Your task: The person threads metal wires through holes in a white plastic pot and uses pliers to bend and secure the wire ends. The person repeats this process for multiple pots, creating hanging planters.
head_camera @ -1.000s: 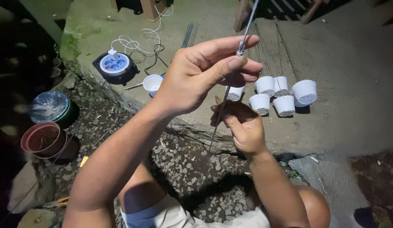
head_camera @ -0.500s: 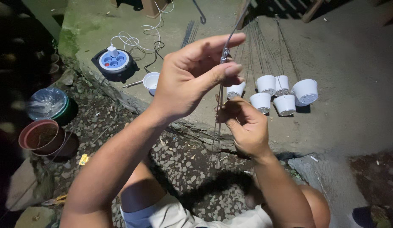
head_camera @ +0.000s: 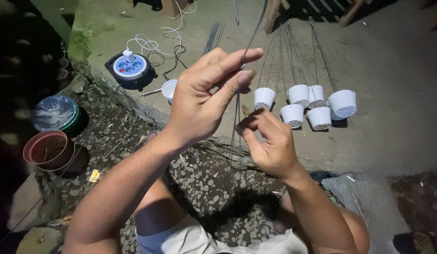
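Concrete slab (head_camera: 392, 136) across the far and right side, with five small white pots (head_camera: 305, 106) clustered right of centre, thin wires (head_camera: 293, 51) lying behind them. Far left on the slab: round cable reel (head_camera: 130, 69), white cord (head_camera: 157, 42), a white cup (head_camera: 169, 89). Gravel ground (head_camera: 204, 183) nearer, bearing a brown pot (head_camera: 47, 150) at left.

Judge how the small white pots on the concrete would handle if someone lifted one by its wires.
The white pots look like thin plastic, so probably light for their size. Each carries long thin wires that would likely flex and let the pot swing. Lying tipped on the concrete slab, their round bodies may roll if nudged.
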